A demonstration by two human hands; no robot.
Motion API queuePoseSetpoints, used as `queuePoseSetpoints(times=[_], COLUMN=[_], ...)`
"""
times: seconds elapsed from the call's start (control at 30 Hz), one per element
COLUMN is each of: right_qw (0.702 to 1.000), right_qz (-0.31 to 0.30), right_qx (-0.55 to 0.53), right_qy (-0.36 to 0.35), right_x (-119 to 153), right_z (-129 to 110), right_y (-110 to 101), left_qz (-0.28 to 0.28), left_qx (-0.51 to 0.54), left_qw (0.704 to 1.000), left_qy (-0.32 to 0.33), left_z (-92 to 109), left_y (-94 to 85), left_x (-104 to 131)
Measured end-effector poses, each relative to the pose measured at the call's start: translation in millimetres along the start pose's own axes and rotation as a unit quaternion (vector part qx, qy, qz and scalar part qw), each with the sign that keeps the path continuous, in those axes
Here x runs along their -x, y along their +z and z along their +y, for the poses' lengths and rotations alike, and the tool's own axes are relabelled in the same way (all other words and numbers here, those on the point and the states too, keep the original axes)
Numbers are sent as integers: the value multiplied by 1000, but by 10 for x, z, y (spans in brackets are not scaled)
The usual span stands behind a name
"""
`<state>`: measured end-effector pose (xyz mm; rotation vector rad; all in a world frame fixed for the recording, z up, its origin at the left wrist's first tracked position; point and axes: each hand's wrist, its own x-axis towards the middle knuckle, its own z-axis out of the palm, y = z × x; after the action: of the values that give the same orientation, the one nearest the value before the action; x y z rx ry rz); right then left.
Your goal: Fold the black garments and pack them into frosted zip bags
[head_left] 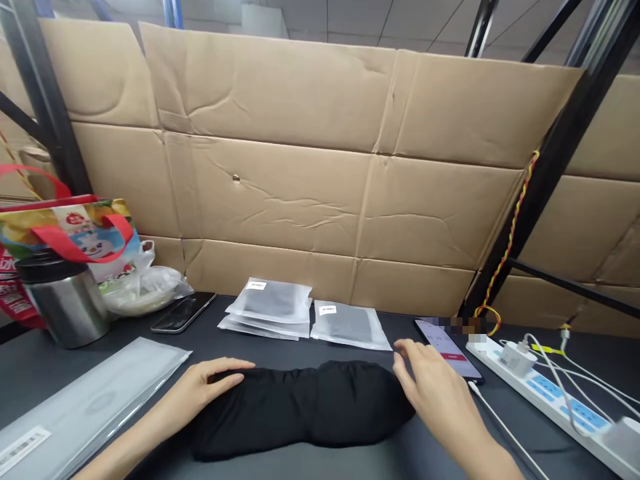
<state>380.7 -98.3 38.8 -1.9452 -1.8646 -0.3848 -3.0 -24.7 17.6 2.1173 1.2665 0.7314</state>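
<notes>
A long piece of black cloth point(305, 407), gathered near its middle and rounded at the right end, lies flat on the dark table in front of me. My left hand point(213, 383) rests on its upper left corner, thumb and fingers stretched out and slightly apart. At the rounded end is my right hand point(430, 380), its fingers loosely bent and spread, with the thumb beside the cloth edge. Neither hand visibly grips the fabric. Behind the cloth sit a small stack of labelled clear-frosted packets point(270, 303) and another such packet point(350, 325), each with something dark inside.
Left are long frosted plastic bags point(100, 400), a steel cup point(67, 307), a phone point(184, 312), a plastic bag point(145, 290) and a colourful tote point(75, 227). Right are a lit phone point(453, 353) and a power strip point(555, 393) with cables. Cardboard point(280, 167) walls the back.
</notes>
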Motion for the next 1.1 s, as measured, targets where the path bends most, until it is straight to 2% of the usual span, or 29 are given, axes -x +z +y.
queuePoseSetpoints(times=[0.07,0.2,0.3,0.37,0.4,0.43,0.53,0.57,0.6,0.63,0.73,0.83,0.93,1.03,1.1], right_qw=[998,982,966,952,942,931,880,866,861,863,890,909,926,941,954], right_qz=[-9,-95,-86,-82,-100,-134,-309,-346,-358,-349,-258,-205,-179,-159,-128], right_qx=[-42,-153,-235,-283,-306,-326,-340,-338,-340,-345,-359,-326,-278,-262,-253], right_qy=[-36,-57,-72,-85,-89,-93,-120,-126,-125,-119,-110,-158,-183,-142,-99], right_x=[-54,-141,-177,-170,-155,-134,-73,-65,-68,-79,-136,-178,-247,-379,-447], right_z=[-83,-165,-80,24,84,145,291,308,303,271,43,-249,-438,-495,-497], right_y=[61,304,320,171,58,-69,-409,-472,-497,-485,-274,18,233,345,372], left_qz=[16,50,59,38,14,-20,-107,-114,-105,-87,-43,-50,-44,-7,42], left_qx=[-13,-32,-20,-7,-5,-4,0,-1,-8,-24,-111,-165,-151,-119,-123], left_qw=[1000,998,998,999,999,999,991,991,992,995,992,982,984,992,992], left_qy=[9,19,26,27,29,37,74,74,66,51,41,73,78,40,8], left_z=[-57,-113,-40,41,79,111,155,155,148,136,56,-67,-151,-156,-144], left_y=[35,66,12,-73,-127,-184,-334,-363,-378,-377,-299,-178,-111,-113,-112], left_x=[-8,-16,54,166,238,315,513,547,561,556,468,354,216,31,-80])
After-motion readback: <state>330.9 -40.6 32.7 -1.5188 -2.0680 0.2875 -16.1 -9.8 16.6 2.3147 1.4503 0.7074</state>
